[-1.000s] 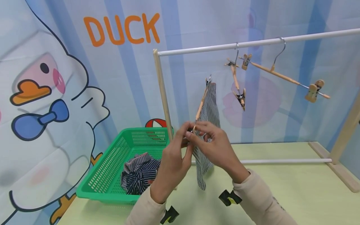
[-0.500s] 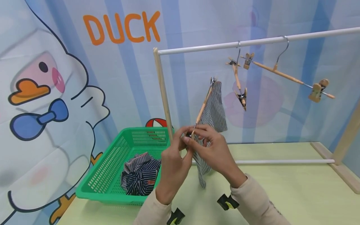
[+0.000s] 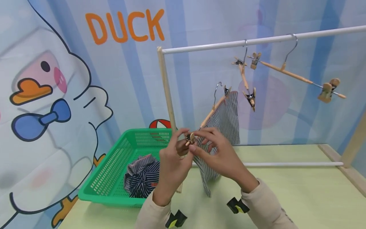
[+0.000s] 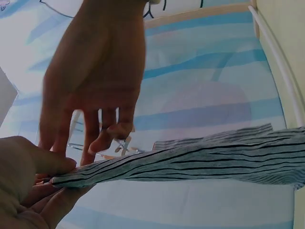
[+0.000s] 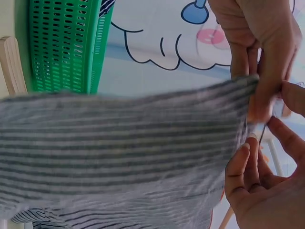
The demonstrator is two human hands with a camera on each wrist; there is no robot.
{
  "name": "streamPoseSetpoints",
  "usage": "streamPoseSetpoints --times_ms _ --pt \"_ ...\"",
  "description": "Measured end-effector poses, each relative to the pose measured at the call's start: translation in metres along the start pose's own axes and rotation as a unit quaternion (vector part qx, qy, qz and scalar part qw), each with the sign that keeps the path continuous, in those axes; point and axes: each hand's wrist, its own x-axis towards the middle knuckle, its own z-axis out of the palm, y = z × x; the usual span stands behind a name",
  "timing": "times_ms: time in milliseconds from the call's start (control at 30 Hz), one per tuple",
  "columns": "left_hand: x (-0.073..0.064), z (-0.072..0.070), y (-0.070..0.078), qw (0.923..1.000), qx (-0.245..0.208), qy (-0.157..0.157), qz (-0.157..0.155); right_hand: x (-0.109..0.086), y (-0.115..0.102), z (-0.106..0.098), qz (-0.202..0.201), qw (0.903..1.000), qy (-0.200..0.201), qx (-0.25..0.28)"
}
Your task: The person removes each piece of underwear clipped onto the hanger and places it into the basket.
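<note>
A clip hanger (image 3: pixel 212 114) with a wooden bar slants between my hands, its metal hook bare of the rail. Its far clip (image 3: pixel 227 91) grips a corner of a grey striped garment (image 3: pixel 227 119), which hangs beneath. At the near end, my right hand (image 3: pixel 221 156) pinches the hanger's near clip (image 3: pixel 191 138) between thumb and index finger. My left hand (image 3: pixel 175 162) pinches the garment's near corner beside that clip. The left wrist view shows that corner (image 4: pixel 71 180) between thumb and fingers. Whether the near clip's jaws bite the cloth is hidden.
A green basket (image 3: pixel 100 199) with crumpled striped clothes (image 3: pixel 141 179) stands at left. Two bare clip hangers (image 3: pixel 244 78) (image 3: pixel 297 76) hang from the white rail (image 3: pixel 200 49). The rack's wooden post (image 3: pixel 166 86) rises behind my left hand; a lower bar (image 3: pixel 286 164) crosses behind the garment.
The hanger has turned, its far end swinging right and slightly down, so its hook shows. The garment has swung right and spread. My fingers have parted around the near clip, which shows more.
</note>
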Motion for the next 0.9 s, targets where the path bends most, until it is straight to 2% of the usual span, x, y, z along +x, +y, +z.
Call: streamPoseSetpoints --times_ms 133,233,533,700,900 --pt "0.004 -0.009 -0.003 0.9997 -0.016 0.003 -0.017 0.000 0.007 -0.004 -0.023 0.9995 0.020 0.005" --pt "0.007 -0.014 -0.005 0.9995 -0.016 0.002 -0.029 -0.001 0.013 -0.009 -0.026 0.9990 0.037 0.002" --pt "0.009 -0.025 -0.008 0.9985 0.006 -0.011 -0.053 -0.008 0.023 -0.025 0.020 0.9949 0.098 0.015" --pt "0.010 -0.029 -0.011 0.9977 0.020 -0.026 -0.059 -0.010 0.024 -0.035 0.025 0.9926 0.117 0.019" --pt "0.013 -0.035 -0.017 0.9964 0.026 -0.041 -0.070 -0.013 0.032 -0.049 0.011 0.9869 0.158 -0.028"
